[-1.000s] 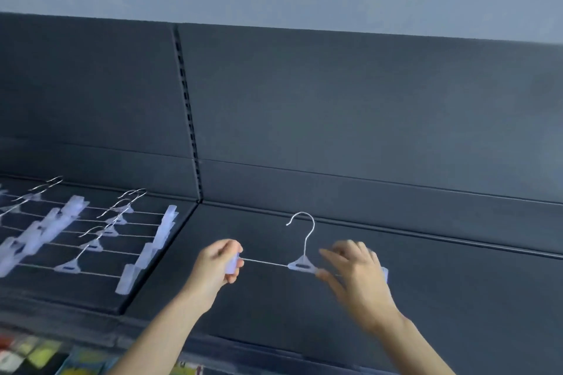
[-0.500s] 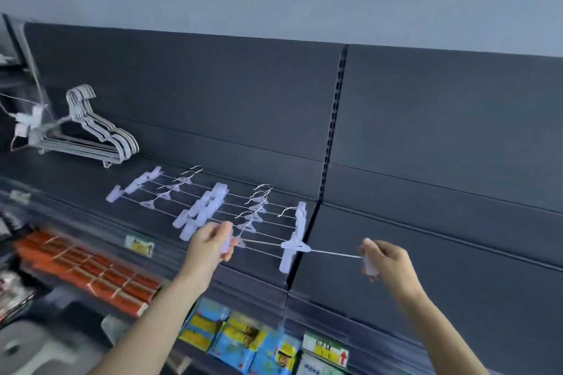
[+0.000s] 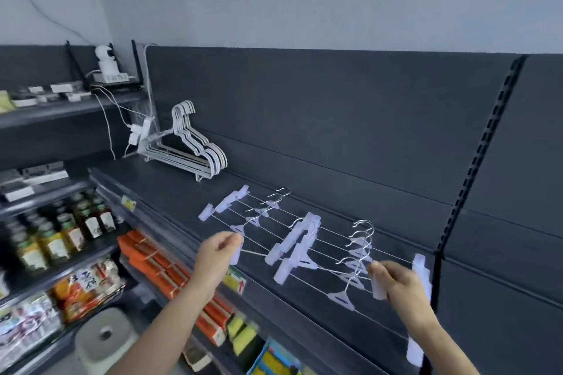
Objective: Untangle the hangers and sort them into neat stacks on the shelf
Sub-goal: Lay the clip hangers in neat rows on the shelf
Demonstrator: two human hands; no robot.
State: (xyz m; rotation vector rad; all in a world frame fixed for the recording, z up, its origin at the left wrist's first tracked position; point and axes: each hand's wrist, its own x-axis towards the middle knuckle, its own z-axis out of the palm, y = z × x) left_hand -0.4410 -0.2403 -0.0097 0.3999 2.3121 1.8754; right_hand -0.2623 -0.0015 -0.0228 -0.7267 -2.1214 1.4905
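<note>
Head view: a clip hanger (image 3: 300, 262) is held by both ends over the dark shelf (image 3: 170, 189).

The left hand (image 3: 217, 254) is closed on the hanger's left clip, and the right hand (image 3: 399, 283) is closed on its right clip; the wire bar is stretched between them, with the metal hook raised near the middle. The held hanger is carried just above two rows of clip hangers laid flat on the shelf: one row (image 3: 243, 213) behind the left hand, another row (image 3: 355, 268) between the two hands and toward the slotted upright (image 3: 475, 167). A stack of white plastic hangers (image 3: 190, 149) is leaned against the back panel, well apart from the rows, at the shelf's far left end. Bottles (image 3: 61, 231) and orange boxes (image 3: 158, 268) are seen on lower shelves beneath.
</note>
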